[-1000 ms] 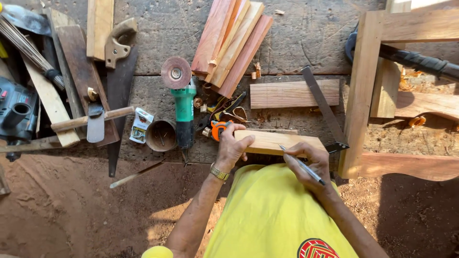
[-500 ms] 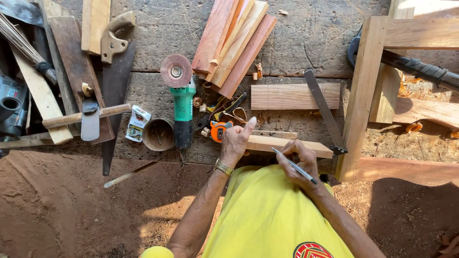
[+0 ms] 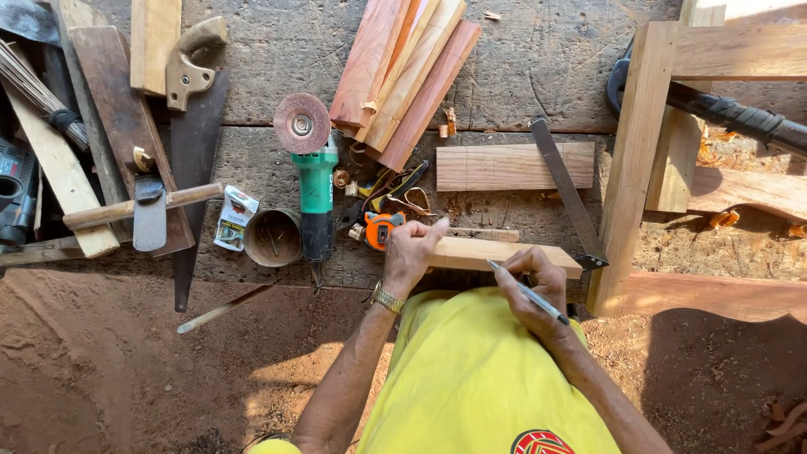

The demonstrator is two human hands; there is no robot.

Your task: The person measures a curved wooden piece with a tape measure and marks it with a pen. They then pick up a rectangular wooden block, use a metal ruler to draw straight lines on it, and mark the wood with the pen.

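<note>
Pale rectangular wood block point(image 3: 504, 254), lay flat at the workbench edge, left end pinned under a hand, slim silver pen point(image 3: 528, 291) slanted, tip at its near edge

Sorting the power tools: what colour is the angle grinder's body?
Green, with a black rear handle, on the angle grinder; the head view shows it.
</note>
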